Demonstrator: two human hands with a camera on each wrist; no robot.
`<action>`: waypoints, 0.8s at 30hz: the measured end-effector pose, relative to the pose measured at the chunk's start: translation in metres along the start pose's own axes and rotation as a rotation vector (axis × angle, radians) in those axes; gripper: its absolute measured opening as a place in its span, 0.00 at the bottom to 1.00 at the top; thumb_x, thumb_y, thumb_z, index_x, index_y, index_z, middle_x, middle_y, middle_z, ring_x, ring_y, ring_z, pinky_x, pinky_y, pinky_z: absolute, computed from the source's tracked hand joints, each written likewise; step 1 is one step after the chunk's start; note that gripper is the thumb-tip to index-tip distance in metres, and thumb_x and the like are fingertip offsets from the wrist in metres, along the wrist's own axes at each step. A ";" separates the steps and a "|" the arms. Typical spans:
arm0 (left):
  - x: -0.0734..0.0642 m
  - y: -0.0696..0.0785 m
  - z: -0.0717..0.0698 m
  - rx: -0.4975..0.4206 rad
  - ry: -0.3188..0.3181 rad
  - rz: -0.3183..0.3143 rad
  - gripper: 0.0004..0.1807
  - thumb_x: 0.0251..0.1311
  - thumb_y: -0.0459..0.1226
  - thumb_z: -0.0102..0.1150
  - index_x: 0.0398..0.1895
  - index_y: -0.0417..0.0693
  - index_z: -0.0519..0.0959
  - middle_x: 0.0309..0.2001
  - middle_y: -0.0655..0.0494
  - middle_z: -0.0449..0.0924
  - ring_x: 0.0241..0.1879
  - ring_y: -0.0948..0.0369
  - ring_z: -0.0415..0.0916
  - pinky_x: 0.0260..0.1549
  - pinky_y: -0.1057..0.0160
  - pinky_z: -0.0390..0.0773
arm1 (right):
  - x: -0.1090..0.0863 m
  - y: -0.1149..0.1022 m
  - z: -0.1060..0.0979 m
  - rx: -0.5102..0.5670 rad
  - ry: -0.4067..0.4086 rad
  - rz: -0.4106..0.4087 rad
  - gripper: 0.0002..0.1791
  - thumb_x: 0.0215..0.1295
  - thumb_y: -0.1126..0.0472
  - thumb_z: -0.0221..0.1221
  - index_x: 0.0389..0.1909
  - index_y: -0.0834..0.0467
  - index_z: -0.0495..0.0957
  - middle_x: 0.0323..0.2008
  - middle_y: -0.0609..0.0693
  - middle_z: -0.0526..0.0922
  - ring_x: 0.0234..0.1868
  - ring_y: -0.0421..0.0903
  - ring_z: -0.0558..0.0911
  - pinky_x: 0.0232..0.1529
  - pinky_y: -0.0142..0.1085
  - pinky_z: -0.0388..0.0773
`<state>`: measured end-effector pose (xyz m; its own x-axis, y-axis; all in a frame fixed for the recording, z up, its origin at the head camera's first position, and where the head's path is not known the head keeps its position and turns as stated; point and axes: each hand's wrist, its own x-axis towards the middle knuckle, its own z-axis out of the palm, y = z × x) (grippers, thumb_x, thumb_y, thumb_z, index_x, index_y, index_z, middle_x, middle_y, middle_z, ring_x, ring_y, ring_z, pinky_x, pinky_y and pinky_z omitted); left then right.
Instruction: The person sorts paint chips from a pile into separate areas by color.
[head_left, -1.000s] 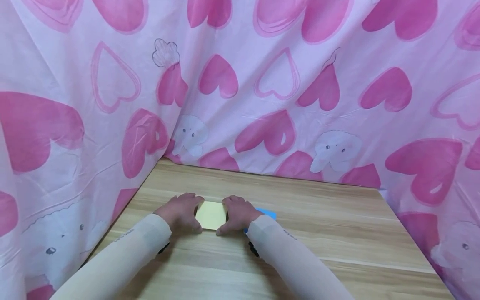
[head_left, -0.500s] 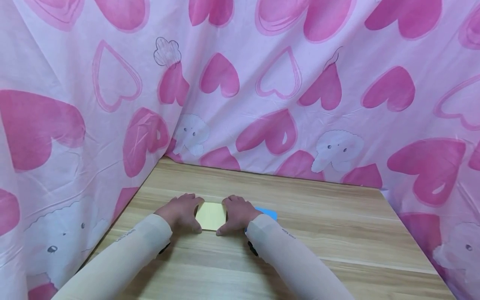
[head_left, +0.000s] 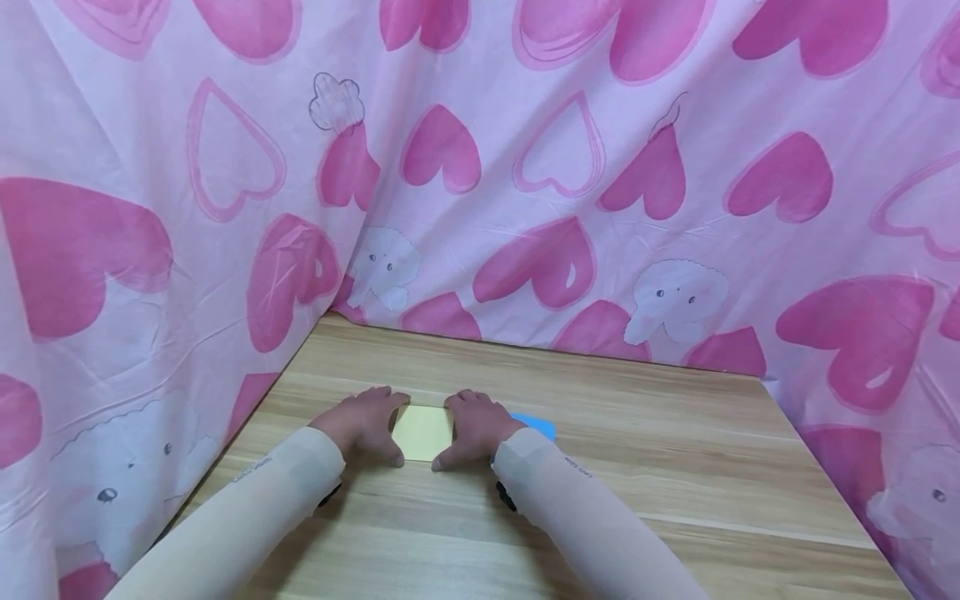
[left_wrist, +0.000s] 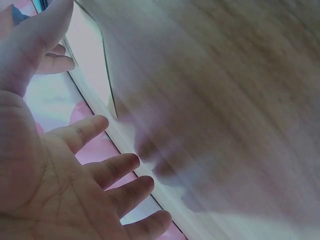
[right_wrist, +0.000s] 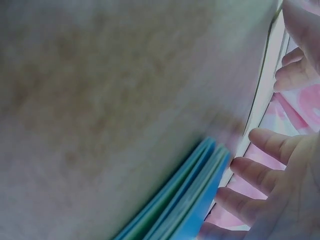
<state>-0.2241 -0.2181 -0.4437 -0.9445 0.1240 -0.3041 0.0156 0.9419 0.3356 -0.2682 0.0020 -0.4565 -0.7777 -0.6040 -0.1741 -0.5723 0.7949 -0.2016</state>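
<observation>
A pale yellow square sheet of paper (head_left: 423, 433) lies on the wooden table between the two hands. My left hand (head_left: 363, 425) is at its left edge, thumb at the near corner and fingers towards the far corner. Mirroring this, my right hand (head_left: 480, 429) stands at the right edge. The left wrist view shows the left hand's fingers (left_wrist: 112, 170) spread and fairly straight, close to a corner of the pale sheet (left_wrist: 92, 55). Beside the right hand lies a blue layered stack (right_wrist: 187, 200), partly hidden behind that hand in the head view (head_left: 536, 426).
The wooden table (head_left: 637, 475) extends to the right and towards me. A pink curtain with hearts (head_left: 532, 267) hangs along its back and left edges. Pale sleeves (head_left: 232, 517) cover both forearms.
</observation>
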 end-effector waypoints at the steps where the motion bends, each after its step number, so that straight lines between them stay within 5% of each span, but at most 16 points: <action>1: 0.000 0.000 0.000 -0.006 0.002 -0.006 0.59 0.28 0.56 0.79 0.71 0.62 0.62 0.73 0.45 0.54 0.69 0.39 0.53 0.59 0.32 0.59 | 0.000 0.000 0.000 0.004 0.001 -0.003 0.56 0.32 0.25 0.68 0.63 0.52 0.67 0.58 0.46 0.70 0.57 0.47 0.69 0.52 0.43 0.73; 7: 0.002 -0.002 -0.002 -0.038 0.012 -0.014 0.61 0.25 0.59 0.80 0.71 0.64 0.62 0.74 0.47 0.53 0.69 0.39 0.53 0.58 0.31 0.60 | -0.001 0.001 -0.002 0.023 0.008 -0.021 0.55 0.34 0.25 0.67 0.62 0.52 0.67 0.57 0.46 0.70 0.53 0.45 0.70 0.49 0.41 0.74; 24: 0.004 0.017 -0.007 -0.039 0.004 0.053 0.61 0.26 0.60 0.79 0.72 0.59 0.62 0.73 0.41 0.52 0.69 0.35 0.53 0.58 0.28 0.58 | -0.015 0.018 -0.017 0.001 0.028 0.022 0.59 0.38 0.24 0.65 0.70 0.51 0.61 0.68 0.49 0.64 0.68 0.51 0.64 0.63 0.49 0.68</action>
<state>-0.2302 -0.2037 -0.4328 -0.9439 0.1724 -0.2817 0.0530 0.9209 0.3861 -0.2715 0.0269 -0.4410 -0.7970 -0.5847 -0.1514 -0.5548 0.8078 -0.1994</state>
